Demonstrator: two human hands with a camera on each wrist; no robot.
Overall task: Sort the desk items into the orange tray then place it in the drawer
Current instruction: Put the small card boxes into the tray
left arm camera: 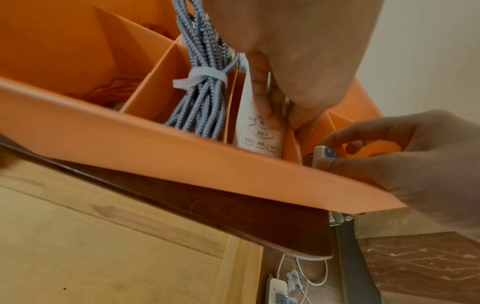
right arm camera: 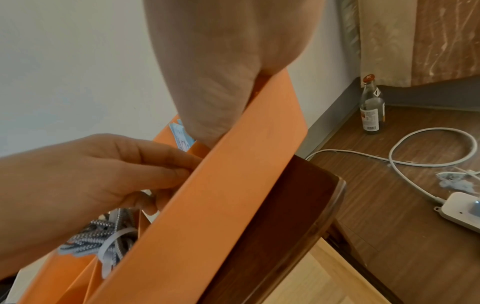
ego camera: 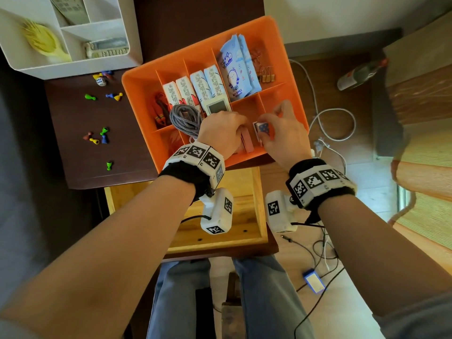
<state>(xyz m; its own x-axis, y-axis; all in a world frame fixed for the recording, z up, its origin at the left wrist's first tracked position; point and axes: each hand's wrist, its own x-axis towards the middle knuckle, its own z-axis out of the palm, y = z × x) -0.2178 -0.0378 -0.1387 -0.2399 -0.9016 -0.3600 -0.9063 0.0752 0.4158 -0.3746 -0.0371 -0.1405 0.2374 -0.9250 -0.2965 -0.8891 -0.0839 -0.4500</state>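
The orange tray [ego camera: 291,69] is sitting on the dark worktop [ego camera: 73,167] above the open drawer [ego camera: 256,216], still being filled: the left hand [ego camera: 220,133], fingers curled, is steadying the white remote [left arm camera: 259,131] while the right hand [ego camera: 281,133] is pinching a small blue-patterned box [ego camera: 263,128] to seat next, with game pawns [ego camera: 104,135] remaining outside.

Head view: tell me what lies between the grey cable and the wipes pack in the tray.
Four small tissue packs and a white remote, seen in the head view.
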